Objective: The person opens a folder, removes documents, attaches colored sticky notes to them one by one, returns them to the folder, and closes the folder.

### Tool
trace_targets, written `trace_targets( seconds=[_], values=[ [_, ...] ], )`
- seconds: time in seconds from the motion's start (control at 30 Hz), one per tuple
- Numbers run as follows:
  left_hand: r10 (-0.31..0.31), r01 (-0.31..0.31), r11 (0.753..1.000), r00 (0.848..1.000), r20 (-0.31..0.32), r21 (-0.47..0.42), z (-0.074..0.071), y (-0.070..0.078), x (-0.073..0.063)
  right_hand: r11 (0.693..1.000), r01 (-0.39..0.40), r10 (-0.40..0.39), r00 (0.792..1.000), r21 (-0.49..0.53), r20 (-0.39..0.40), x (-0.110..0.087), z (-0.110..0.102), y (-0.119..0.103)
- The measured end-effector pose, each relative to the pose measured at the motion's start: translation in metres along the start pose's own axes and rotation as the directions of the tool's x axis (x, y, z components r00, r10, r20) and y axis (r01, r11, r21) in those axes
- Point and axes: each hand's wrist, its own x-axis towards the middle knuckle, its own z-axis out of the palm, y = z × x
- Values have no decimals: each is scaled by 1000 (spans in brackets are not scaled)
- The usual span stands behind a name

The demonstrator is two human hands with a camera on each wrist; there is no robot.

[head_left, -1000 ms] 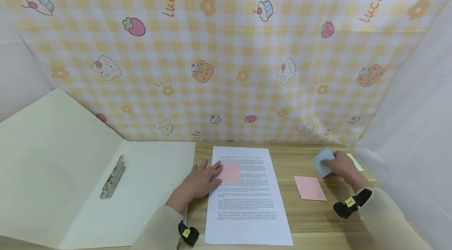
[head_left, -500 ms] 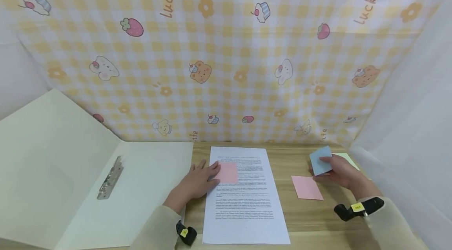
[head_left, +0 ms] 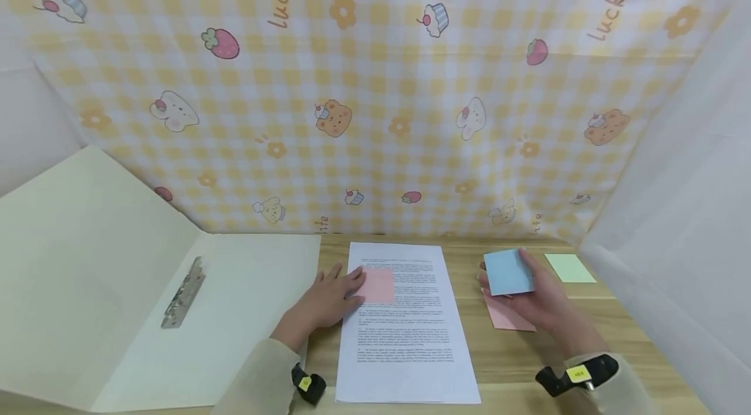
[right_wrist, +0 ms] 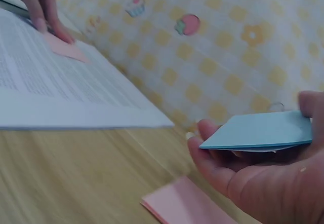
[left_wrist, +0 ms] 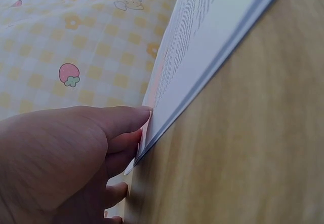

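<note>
A printed sheet point(head_left: 405, 324) lies on the wooden desk point(head_left: 516, 363) with a pink sticky note point(head_left: 378, 286) stuck near its top left. My left hand point(head_left: 328, 301) lies flat at the sheet's left edge, fingertips point(left_wrist: 136, 120) touching the page and the note. My right hand point(head_left: 542, 304) holds a blue sticky pad point(head_left: 508, 272) above the desk, thumb on top and fingers beneath; in the right wrist view the blue pad point(right_wrist: 260, 131) rests on the curled fingers. A pink sticky pad point(head_left: 501, 316) lies on the desk under that hand, and shows as the pink pad point(right_wrist: 185, 203) below the palm.
An open cream folder point(head_left: 117, 298) with a metal clip point(head_left: 183, 293) covers the left of the desk. A green sticky pad point(head_left: 569, 268) lies at the back right. A checked cartoon-print cloth point(head_left: 375, 89) hangs behind, and a white sheet point(head_left: 680, 219) closes the right side.
My right hand lifted the blue pad from the back right and carried it left, over the pink pad, uncovering the green pad. My left hand stayed on the sheet.
</note>
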Motion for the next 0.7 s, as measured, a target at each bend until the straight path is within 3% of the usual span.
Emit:
trace_targets(
  seconds=[0.1, 0.2, 0.47, 0.7],
  values=[
    [1, -1, 1000, 1000, -1, 4, 0, 0, 0, 997, -3, -5, 995, 77, 102, 8, 4, 9],
    [3, -3, 1000, 1000, 1, 7, 0, 0, 1, 993, 8, -25, 989, 122, 144, 15, 12, 19],
    [11, -11, 1000, 1000, 26, 0, -6, -3, -1, 989, 34, -48, 995, 144, 93, 27, 40, 43],
    [60, -65, 996, 995, 76, 59, -13, -8, -1, 985, 29, -47, 993, 168, 106, 28, 60, 67]
  ],
)
